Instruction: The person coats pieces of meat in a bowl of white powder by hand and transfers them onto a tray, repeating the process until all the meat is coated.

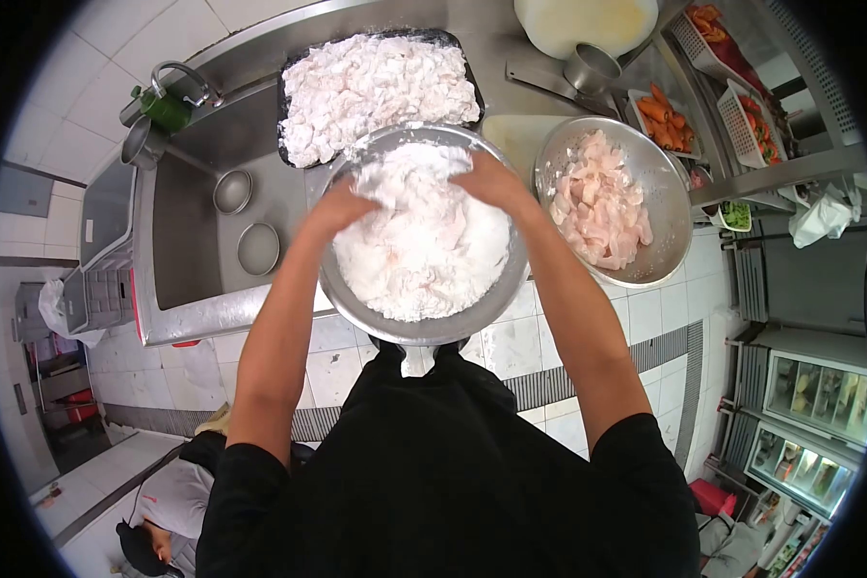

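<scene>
At the middle of the steel counter (511, 53), a round stainless-steel mixing bowl (424, 323) sits just in front of the person, heaped with white flour-coated pieces of meat (424, 255). Both hands are down in the far side of that heap. The left hand (340, 205) rests on the flour at the bowl's left rim, fingers dusted white and partly buried, so whether its grip is wide or closed on anything cannot be told. The right hand (491, 180) lies palm-down on the flour near the top rim, fingers curled into the coating; its grip is likewise hidden. Just beyond the bowl, touching or nearly touching its rim, a dark rectangular tray (294, 72) holds a pile of already floured white pieces (376, 87). To the right, just beside the mixing bowl, a second round steel bowl (665, 178) contains pale pink raw meat slices (602, 202). To the left is a steel sink basin (188, 222) with two small round metal dishes (233, 191) in it. Orange carrots (667, 118) lie in a tray at the far right.
</scene>
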`<action>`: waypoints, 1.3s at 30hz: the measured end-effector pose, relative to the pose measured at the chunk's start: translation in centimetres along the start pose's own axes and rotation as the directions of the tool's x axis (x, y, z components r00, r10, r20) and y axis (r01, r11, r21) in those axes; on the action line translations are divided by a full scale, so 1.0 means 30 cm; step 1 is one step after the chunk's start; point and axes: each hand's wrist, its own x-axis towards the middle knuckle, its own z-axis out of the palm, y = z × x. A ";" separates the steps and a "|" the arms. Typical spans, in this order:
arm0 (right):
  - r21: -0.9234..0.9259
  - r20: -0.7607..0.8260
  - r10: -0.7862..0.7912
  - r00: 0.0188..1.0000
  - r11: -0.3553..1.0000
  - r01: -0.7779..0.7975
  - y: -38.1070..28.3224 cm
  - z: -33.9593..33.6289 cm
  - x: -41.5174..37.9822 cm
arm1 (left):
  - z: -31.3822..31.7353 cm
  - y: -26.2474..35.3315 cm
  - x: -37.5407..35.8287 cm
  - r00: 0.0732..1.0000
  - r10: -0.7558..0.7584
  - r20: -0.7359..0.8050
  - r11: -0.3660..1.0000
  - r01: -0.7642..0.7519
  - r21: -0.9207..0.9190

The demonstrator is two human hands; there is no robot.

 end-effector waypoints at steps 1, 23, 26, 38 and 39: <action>-0.223 -0.073 0.079 0.994 0.970 -0.094 0.039 0.036 -0.007 | 0.017 -0.089 0.047 1.000 0.009 0.028 0.985 -0.014 0.174; 0.764 -0.170 0.129 0.977 0.644 0.048 -0.277 0.011 0.198 | -0.070 0.332 0.008 0.955 0.291 -0.054 0.878 -0.289 -0.382; 0.792 -0.162 0.073 0.984 0.605 0.085 -0.353 -0.043 0.344 | -0.194 0.399 0.131 0.960 0.262 -0.100 0.909 -0.280 -0.308; 0.882 -0.025 -0.110 0.994 0.466 0.073 -0.327 -0.050 1.016 | -0.493 0.469 0.587 0.947 0.312 -0.079 0.912 -0.322 -0.253; 0.879 -0.019 -0.075 0.997 0.474 0.052 -0.304 -0.053 1.043 | -0.488 0.440 0.675 0.925 0.369 -0.097 0.898 -0.381 -0.220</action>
